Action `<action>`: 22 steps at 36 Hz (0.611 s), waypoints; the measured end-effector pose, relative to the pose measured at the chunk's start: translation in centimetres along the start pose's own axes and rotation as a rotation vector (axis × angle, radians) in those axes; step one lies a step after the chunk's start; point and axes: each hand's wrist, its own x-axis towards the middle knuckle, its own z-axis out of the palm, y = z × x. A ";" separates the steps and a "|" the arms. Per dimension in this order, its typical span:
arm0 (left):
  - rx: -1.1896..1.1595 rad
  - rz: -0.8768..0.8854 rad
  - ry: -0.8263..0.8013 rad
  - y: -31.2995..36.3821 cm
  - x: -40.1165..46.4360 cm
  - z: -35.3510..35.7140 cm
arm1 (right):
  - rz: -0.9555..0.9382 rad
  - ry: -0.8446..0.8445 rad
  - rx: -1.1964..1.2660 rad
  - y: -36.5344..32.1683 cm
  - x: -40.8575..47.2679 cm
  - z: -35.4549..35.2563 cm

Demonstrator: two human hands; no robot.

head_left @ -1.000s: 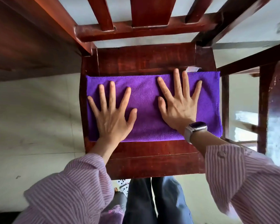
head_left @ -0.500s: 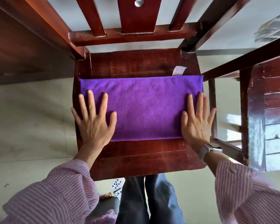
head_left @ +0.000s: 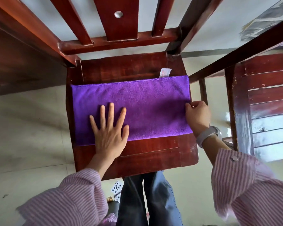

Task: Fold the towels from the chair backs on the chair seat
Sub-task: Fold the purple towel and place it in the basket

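Observation:
A purple towel (head_left: 145,103), folded into a long flat rectangle, lies across the dark red wooden chair seat (head_left: 137,154). A white label (head_left: 165,72) sticks out at its far right corner. My left hand (head_left: 109,128) lies flat on the towel's near left part, fingers spread. At the towel's right end, my right hand (head_left: 197,116) has its fingers curled around the short edge, thumb on top. A watch sits on that wrist.
The chair's slatted back (head_left: 114,30) rises at the far side. A second wooden chair (head_left: 260,88) stands close on the right. A dark table surface (head_left: 15,54) is at the left. Playing cards (head_left: 116,188) lie on the pale floor by my legs.
Both hands first slid apart over the towel. Now the left hand has come back inward and lies flat, while the right hand has gone from flat to gripping the right edge.

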 end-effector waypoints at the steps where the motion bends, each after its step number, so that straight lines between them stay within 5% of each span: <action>1: 0.005 -0.005 -0.003 0.0 0.0 0.0 | 0.011 -0.027 -0.006 -0.1 0.1 -0.1; 7: 0.006 0.008 -0.049 -0.3 0.2 -0.4 | -0.001 -0.080 -0.040 -0.7 -0.2 -0.9; 14: -0.156 -0.055 -0.102 0.1 0.5 -2.2 | 0.039 -0.160 0.283 -1.0 -1.0 -2.9; 18: -0.820 -0.232 0.052 1.8 1.1 -5.6 | -0.090 -0.266 0.451 -3.4 -3.6 -4.2; 22: -1.692 -0.538 -0.172 3.6 1.3 -9.7 | -0.208 -0.486 0.573 -6.5 -7.2 -3.6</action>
